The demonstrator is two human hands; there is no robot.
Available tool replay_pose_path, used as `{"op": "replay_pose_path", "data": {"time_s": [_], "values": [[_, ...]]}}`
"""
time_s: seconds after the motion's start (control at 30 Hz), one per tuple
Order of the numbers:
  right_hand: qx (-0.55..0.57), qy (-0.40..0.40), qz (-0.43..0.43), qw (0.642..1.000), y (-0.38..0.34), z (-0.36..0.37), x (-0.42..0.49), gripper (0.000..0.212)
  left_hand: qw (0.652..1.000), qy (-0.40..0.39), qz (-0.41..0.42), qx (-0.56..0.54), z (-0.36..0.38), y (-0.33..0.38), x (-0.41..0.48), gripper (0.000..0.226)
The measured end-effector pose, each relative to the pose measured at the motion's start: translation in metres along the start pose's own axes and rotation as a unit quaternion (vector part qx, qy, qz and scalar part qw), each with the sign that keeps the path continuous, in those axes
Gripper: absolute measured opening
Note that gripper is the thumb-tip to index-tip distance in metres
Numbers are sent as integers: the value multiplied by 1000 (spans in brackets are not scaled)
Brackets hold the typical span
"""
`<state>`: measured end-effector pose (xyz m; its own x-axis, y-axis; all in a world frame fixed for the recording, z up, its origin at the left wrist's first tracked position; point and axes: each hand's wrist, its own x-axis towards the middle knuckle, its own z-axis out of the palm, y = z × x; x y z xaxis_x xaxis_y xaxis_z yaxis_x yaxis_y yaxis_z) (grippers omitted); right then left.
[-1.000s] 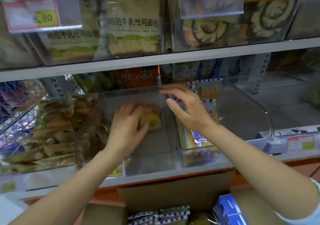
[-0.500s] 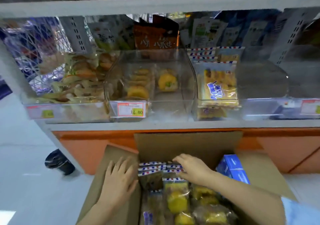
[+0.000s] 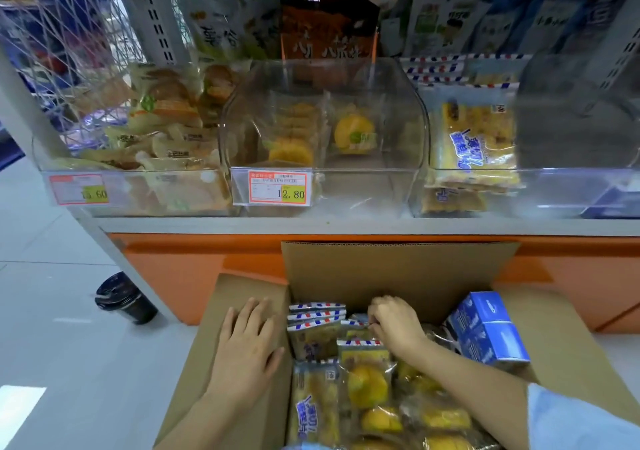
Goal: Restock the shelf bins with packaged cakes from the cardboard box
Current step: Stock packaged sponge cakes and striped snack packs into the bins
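In the cardboard box (image 3: 398, 273), packaged cakes (image 3: 367, 385) are gripped by the right hand (image 3: 394, 325), fingers curled together; at nine o'clock, the left hand (image 3: 247, 349) is laid flat, fingers apart.

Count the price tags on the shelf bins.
2: one on the left bin, one on the middle bin. Others further right may be out of view.
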<state>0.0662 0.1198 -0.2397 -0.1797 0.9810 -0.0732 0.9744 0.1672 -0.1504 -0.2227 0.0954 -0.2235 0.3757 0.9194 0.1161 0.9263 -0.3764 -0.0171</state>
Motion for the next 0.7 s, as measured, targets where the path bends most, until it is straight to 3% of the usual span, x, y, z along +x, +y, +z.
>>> {"op": "replay_pose_path", "data": {"time_s": [0.17,0.27,0.37,0.47,0.6,0.7], "values": [[102,66,13,993,6,-33,-8,8,999,-23,-1,-26,-14,8,7,48],[137,101,-12,985,8,-79,-19,5,986,-23,18,-164,-46,33,25,68],[151,132,-42,979,12,-127,-32,3,943,-29,72,-324,-82,71,49,84],[190,156,-73,967,17,-178,-47,3,885,-53,75,-457,-111,103,71,100],[261,197,-112,938,23,-238,-70,4,844,-30,61,-532,-157,137,87,60],[304,230,-133,915,33,-276,-84,12,805,-24,63,-589,-192,155,97,47]]}}
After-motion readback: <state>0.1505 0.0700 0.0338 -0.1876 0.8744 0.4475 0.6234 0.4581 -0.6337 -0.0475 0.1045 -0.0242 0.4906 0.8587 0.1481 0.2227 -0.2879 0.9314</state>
